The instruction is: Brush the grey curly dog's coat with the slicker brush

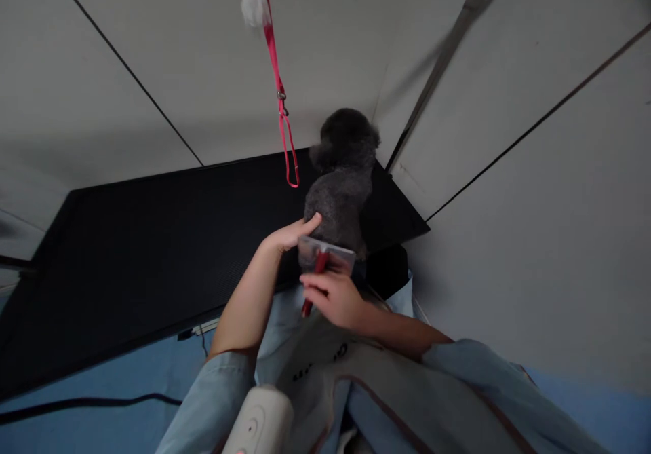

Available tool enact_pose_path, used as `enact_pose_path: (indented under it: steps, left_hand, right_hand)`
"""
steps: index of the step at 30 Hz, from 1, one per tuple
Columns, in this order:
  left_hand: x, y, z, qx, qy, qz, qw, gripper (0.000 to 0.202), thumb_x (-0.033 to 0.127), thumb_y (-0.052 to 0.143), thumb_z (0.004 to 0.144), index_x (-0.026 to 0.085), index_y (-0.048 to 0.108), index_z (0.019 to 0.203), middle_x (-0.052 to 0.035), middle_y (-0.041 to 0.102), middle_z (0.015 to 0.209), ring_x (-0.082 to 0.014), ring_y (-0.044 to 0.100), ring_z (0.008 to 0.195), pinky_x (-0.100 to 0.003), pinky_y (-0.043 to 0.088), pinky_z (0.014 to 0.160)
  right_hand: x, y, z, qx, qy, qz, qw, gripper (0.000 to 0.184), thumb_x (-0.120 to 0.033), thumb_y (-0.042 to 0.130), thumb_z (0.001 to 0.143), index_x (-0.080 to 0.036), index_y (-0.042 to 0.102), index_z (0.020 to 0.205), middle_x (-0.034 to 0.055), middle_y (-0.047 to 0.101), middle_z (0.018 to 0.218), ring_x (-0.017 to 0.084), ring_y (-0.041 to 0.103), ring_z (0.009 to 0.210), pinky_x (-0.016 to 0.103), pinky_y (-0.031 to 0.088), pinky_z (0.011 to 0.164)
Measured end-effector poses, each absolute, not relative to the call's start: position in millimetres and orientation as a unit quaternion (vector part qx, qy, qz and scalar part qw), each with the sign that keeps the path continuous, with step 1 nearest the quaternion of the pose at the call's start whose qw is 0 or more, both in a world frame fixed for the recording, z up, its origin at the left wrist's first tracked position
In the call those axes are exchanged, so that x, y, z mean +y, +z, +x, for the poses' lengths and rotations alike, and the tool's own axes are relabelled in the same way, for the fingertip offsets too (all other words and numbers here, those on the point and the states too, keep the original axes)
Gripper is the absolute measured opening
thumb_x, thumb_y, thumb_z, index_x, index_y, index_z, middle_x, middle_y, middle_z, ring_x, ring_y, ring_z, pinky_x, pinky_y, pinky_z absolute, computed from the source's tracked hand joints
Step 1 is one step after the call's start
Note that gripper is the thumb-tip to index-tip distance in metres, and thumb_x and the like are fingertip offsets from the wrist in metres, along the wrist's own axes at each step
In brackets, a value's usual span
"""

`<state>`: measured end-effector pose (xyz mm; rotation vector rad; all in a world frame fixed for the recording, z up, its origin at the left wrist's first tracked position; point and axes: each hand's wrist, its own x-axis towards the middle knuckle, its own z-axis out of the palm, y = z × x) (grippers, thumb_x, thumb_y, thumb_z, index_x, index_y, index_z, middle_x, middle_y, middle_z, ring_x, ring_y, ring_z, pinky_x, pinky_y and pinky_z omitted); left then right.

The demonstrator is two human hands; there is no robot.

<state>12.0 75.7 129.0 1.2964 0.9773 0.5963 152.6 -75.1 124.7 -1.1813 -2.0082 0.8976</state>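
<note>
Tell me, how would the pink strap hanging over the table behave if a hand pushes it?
The pink strap is probably floppy: it is thin and hangs from above. Pushed, it would likely swing, since its loop hangs free above the black table. It looks light, so it should resist little.

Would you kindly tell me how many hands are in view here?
2. The left hand rests on the rump of the dog; the right hand, nearer the camera, grips the red-handled brush against its coat.

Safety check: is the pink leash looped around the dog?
No, the pink leash loop hangs empty beside the dog, clear of its head.
</note>
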Motion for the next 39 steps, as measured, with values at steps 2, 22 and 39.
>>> enact_pose_path:
  steps: [2, 22, 39]
  left_hand:
    - [77.8, 129.5, 10.3, 0.414, 0.251, 0.572, 0.662, 0.061, 0.068, 0.052, 0.077, 0.014, 0.069, 0.1, -0.0117, 0.073, 0.099, -0.0282, 0.067, 0.097, -0.039, 0.052, 0.085]
    - [58.8, 104.2, 22.8, 0.435, 0.395, 0.488, 0.646, 0.078, 0.064, 0.064, 0.069, 0.012, 0.054, 0.126, -0.0156, 0.062, 0.123, -0.0332, 0.057, 0.115, -0.045, 0.046, 0.097]
    - [68.7, 79.6, 29.9, 0.463, 0.509, 0.371, 0.624, 0.068, 0.069, 0.05, 0.076, 0.013, 0.066, 0.111, -0.0125, 0.07, 0.11, -0.0301, 0.061, 0.111, -0.043, 0.046, 0.1]
  right_hand:
    - [-68.2, 124.1, 153.0, -0.75, 0.317, -0.487, 0.318, 0.024, -0.023, 0.057, 0.086, -0.019, 0.072, 0.104, 0.0076, 0.074, 0.095, 0.02, 0.067, 0.088, 0.032, 0.049, 0.088]
    - [-100.1, 70.1, 194.0, -0.653, 0.593, -0.383, 0.273, 0.022, -0.032, 0.063, 0.081, -0.014, 0.074, 0.086, 0.0073, 0.073, 0.077, 0.015, 0.066, 0.068, 0.024, 0.052, 0.06]
    - [-63.4, 84.3, 222.2, -0.72, 0.525, -0.335, 0.305, 0.022, -0.026, 0.054, 0.086, -0.017, 0.072, 0.093, 0.0063, 0.073, 0.092, 0.015, 0.067, 0.082, 0.026, 0.052, 0.076]
